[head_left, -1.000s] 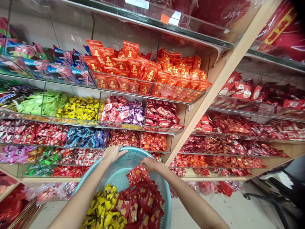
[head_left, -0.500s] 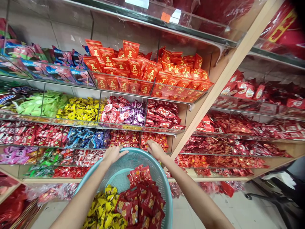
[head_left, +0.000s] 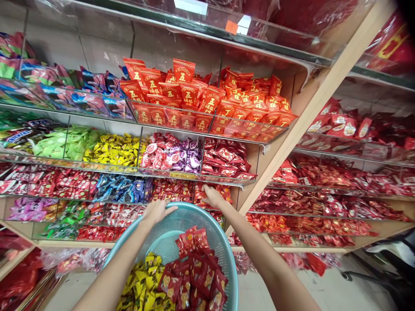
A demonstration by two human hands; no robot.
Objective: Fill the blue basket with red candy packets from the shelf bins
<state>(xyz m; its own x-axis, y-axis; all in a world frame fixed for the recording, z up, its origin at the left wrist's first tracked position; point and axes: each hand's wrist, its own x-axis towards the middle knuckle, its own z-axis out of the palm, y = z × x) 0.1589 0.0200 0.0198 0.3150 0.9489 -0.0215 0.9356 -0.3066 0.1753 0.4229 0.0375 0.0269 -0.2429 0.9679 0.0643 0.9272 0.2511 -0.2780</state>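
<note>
A teal plastic basket (head_left: 231,255) sits low in the middle, holding yellow wrapped candies (head_left: 142,280) on the left and dark red packets (head_left: 204,272) on the right. My left hand (head_left: 158,211) is closed over the basket's far rim, with the thumb lying toward the inside. Just beyond the rim on the right, my right hand (head_left: 212,196) reaches into a shelf compartment of red-orange packets (head_left: 225,192). Its fingers are bent among the packets; whether one is pinched cannot be made out.
Glass-fronted shelves (head_left: 194,175) of sorted candies stretch across the view, with a slanting wooden divider (head_left: 285,129) on the right. Red "BE HAPPY" packets (head_left: 184,71) stand on an upper shelf. At the lower right, chair legs (head_left: 363,272) stand on the tiled floor.
The shelves have shifted slightly right in the view, and so has the basket with my left hand. My right hand has moved slightly up toward the packets, its fingers now more bent.
</note>
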